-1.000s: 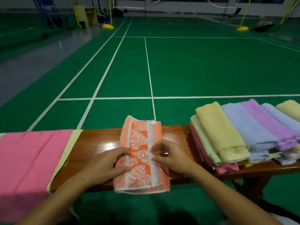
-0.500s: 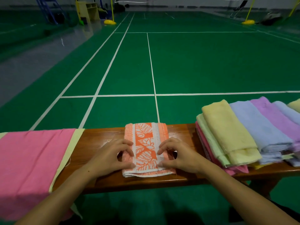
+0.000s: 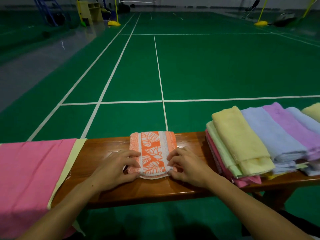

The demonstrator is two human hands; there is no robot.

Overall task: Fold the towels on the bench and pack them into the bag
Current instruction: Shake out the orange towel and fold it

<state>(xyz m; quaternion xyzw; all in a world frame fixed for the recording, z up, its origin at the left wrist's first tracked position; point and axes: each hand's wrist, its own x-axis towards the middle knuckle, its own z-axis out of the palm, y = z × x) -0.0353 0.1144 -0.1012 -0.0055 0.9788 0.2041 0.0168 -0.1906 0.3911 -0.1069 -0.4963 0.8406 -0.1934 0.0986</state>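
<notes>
Currently mid-fold: left hand (image 3: 115,168) and right hand (image 3: 186,166) each pinch the near corners of the orange towel (image 3: 152,153), centre of the bench (image 3: 107,148). Next, probably: fold those corners farward, press flat. Bag not visible.

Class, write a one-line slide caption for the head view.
Both hands, left and right, pinch the folded orange towel on the bench.

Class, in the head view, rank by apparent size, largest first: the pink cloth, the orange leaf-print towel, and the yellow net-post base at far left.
1. pink cloth
2. orange leaf-print towel
3. yellow net-post base, though distance shrinks it, so its true size is unsure.
</notes>
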